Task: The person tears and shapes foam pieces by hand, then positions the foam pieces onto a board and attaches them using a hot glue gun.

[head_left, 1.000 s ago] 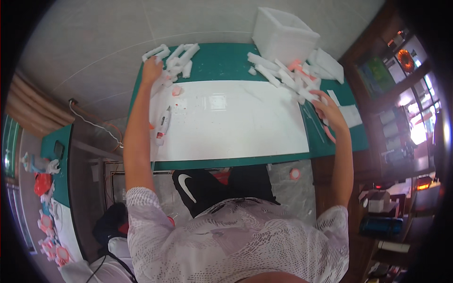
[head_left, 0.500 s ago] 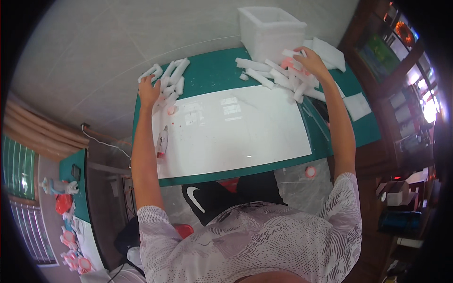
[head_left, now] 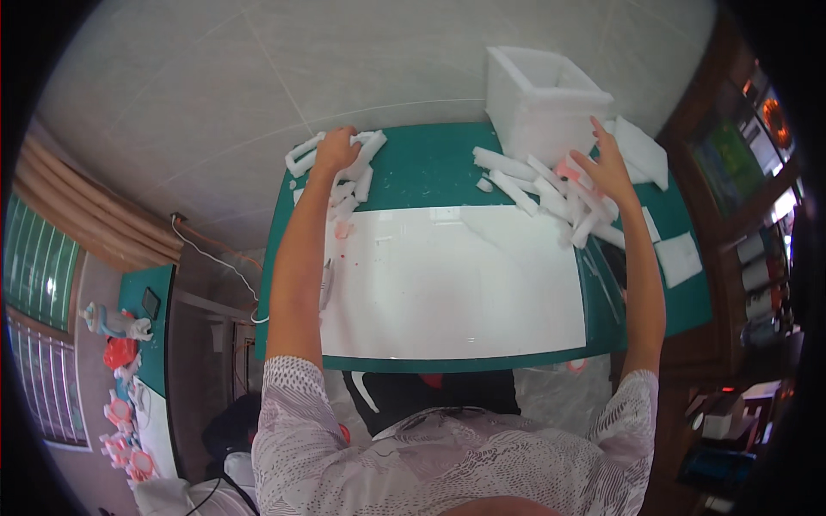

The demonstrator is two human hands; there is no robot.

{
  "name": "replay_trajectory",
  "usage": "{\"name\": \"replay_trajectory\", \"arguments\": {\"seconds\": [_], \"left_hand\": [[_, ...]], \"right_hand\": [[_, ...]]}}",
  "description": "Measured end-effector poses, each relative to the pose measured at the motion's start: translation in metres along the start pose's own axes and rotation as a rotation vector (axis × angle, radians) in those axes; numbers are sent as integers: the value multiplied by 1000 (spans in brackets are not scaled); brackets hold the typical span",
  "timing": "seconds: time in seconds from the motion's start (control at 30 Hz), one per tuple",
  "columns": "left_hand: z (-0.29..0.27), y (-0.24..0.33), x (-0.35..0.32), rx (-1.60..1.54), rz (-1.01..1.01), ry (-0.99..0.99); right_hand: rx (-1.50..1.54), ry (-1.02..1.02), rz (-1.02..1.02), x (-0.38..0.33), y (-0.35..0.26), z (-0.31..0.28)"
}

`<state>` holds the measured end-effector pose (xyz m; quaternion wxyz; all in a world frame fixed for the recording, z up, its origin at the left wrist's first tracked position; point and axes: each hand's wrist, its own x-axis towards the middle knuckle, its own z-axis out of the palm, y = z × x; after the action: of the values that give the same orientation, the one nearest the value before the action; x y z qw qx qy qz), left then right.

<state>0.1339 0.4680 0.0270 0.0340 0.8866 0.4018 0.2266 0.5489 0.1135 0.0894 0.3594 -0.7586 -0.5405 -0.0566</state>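
The left hand [head_left: 334, 150] clenches foam strips [head_left: 357, 168] left of the box [head_left: 542, 103]. The right hand [head_left: 607, 168], released (fingers spread), presses another pile [head_left: 551, 193]; better to gather loosely, since foam probably snaps.

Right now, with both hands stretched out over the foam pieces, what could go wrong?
The left hand is on a foam pile at the table's far edge, so pieces could slide off. The right hand is close to the white box, which seems to stand past the edge and might get knocked. Loose strips could scatter onto the white sheet.
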Motion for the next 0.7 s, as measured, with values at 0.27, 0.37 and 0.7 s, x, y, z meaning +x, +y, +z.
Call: {"name": "replay_trajectory", "arguments": {"seconds": [0.27,0.37,0.7], "left_hand": [[33,12,19,143,-163,-288],[36,18,29,75,-74,-218],[-46,100,-9,-474,166,-9]], "right_hand": [[-150,186,-236,-50,-53,-26],[-182,195,-262,-74,-71,-43],[-56,148,-443,-101,-122,-37]]}}
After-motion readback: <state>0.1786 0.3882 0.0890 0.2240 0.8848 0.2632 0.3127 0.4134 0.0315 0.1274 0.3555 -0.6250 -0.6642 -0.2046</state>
